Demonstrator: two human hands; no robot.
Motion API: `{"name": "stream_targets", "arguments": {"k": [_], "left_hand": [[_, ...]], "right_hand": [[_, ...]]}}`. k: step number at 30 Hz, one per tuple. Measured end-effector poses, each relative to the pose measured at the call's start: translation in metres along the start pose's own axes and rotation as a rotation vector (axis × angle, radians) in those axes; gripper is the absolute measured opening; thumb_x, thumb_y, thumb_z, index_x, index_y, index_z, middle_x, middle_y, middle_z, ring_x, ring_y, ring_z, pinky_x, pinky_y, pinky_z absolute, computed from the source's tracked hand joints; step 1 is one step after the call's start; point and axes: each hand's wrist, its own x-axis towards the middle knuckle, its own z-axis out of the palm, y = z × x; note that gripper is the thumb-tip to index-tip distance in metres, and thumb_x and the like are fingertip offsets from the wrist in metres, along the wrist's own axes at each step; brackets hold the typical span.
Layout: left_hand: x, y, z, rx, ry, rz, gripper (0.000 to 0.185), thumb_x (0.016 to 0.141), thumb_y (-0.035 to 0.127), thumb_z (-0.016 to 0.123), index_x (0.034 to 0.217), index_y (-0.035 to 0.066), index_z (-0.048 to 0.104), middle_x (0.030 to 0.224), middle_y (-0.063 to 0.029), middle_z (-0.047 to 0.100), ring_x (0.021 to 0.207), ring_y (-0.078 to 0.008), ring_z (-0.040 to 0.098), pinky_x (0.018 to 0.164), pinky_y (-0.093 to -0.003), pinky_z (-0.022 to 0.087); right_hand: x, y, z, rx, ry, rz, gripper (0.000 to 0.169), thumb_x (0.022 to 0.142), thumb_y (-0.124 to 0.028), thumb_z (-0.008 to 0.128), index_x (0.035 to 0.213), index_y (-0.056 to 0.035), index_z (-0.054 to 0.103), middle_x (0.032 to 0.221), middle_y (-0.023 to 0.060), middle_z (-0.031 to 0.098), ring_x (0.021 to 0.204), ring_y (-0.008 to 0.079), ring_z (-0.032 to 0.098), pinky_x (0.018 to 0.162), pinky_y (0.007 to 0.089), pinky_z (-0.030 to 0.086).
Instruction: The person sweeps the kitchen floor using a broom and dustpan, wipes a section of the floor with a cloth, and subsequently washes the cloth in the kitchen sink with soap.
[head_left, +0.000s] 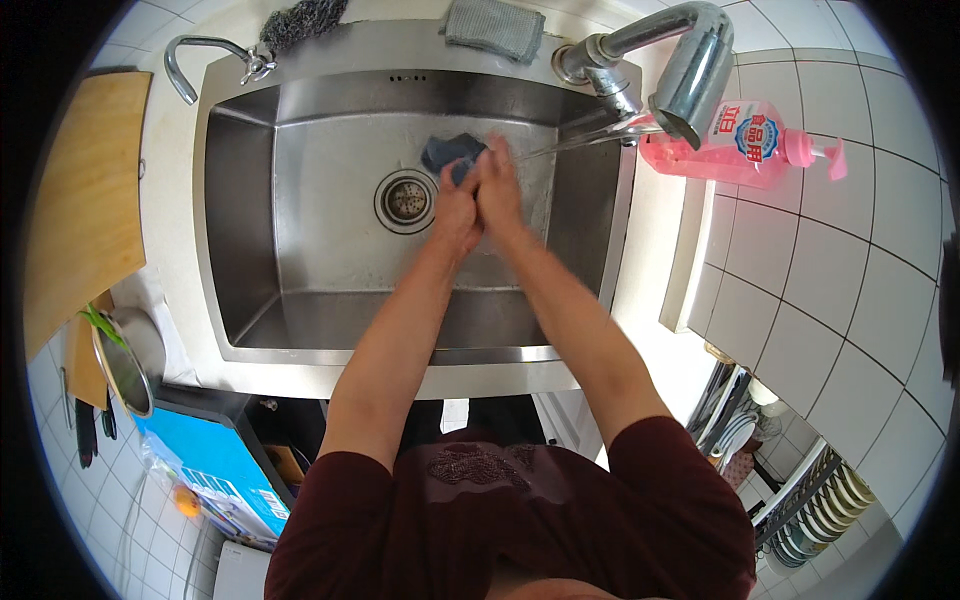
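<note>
My two hands meet over the stainless steel sink (330, 195), just right of the drain strainer (407, 200). A wet-looking dark blue-grey cloth (450, 152) sticks out past my fingers. Part of it is pinched in my left hand (457, 210). Beside it, my right hand (499, 184) lies against the left and the cloth's edge; its fingers are blurred, so its grip is unclear. From the large chrome faucet (686, 82) at the upper right, a stream of water (577, 141) slants toward my right hand.
A pink pump bottle (720, 154) stands right of the faucet. Along the sink's back rim are a grey folded cloth (493, 30), a dark scrubber (304, 22) and a small curved tap (217, 56). At left are a wooden board (86, 202) and a metal pot (139, 352).
</note>
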Motion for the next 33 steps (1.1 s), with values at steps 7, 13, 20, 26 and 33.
{"name": "stream_targets", "arguments": {"k": [7,13,20,26,33], "left_hand": [[0.011,0.014,-0.022,0.083,0.006,-0.040,0.034,0.082,0.008,0.050,0.113,0.014,0.038,0.102,-0.0107,0.048,0.089,-0.0198,0.049,0.070,-0.0323,0.044],[0.017,-0.024,-0.023,0.090,-0.056,0.164,0.028,0.087,0.014,0.044,0.114,0.014,0.037,0.101,-0.0113,0.051,0.084,-0.0215,0.053,0.070,-0.0332,0.047],[0.002,-0.006,-0.016,0.165,0.011,0.026,0.023,0.088,0.017,0.045,0.110,0.015,0.040,0.102,-0.0107,0.048,0.089,-0.0202,0.048,0.072,-0.0322,0.044],[0.007,0.006,-0.002,0.354,0.152,-0.025,0.027,0.089,0.020,0.041,0.113,0.009,0.039,0.105,-0.0141,0.048,0.093,-0.0234,0.050,0.074,-0.0345,0.044],[0.023,-0.015,-0.006,0.422,0.191,0.110,0.044,0.090,0.032,0.038,0.116,-0.003,0.038,0.105,-0.0179,0.050,0.093,-0.0282,0.052,0.076,-0.0355,0.043]], "right_hand": [[-0.065,-0.016,0.011,0.008,-0.085,-0.157,0.040,0.089,-0.021,0.039,0.126,-0.0054,0.037,0.131,0.0182,0.032,0.120,0.0276,0.032,0.098,0.0310,0.025],[0.008,-0.003,-0.011,0.350,-0.072,0.164,0.041,0.090,-0.022,0.038,0.129,-0.0127,0.034,0.136,0.0168,0.022,0.125,0.0284,0.025,0.100,0.0339,0.023],[-0.015,0.000,-0.001,0.151,-0.010,-0.054,0.038,0.089,-0.022,0.040,0.123,-0.0031,0.040,0.131,0.0140,0.034,0.124,0.0243,0.027,0.101,0.0308,0.020],[-0.037,0.005,0.004,0.247,-0.019,-0.081,0.031,0.088,-0.016,0.044,0.114,-0.0007,0.046,0.116,0.0095,0.049,0.109,0.0188,0.043,0.093,0.0284,0.031],[-0.008,0.009,0.005,0.560,0.141,0.049,0.019,0.090,-0.019,0.041,0.094,-0.0030,0.051,0.087,0.0046,0.052,0.080,0.0131,0.047,0.073,0.0259,0.039]]}}
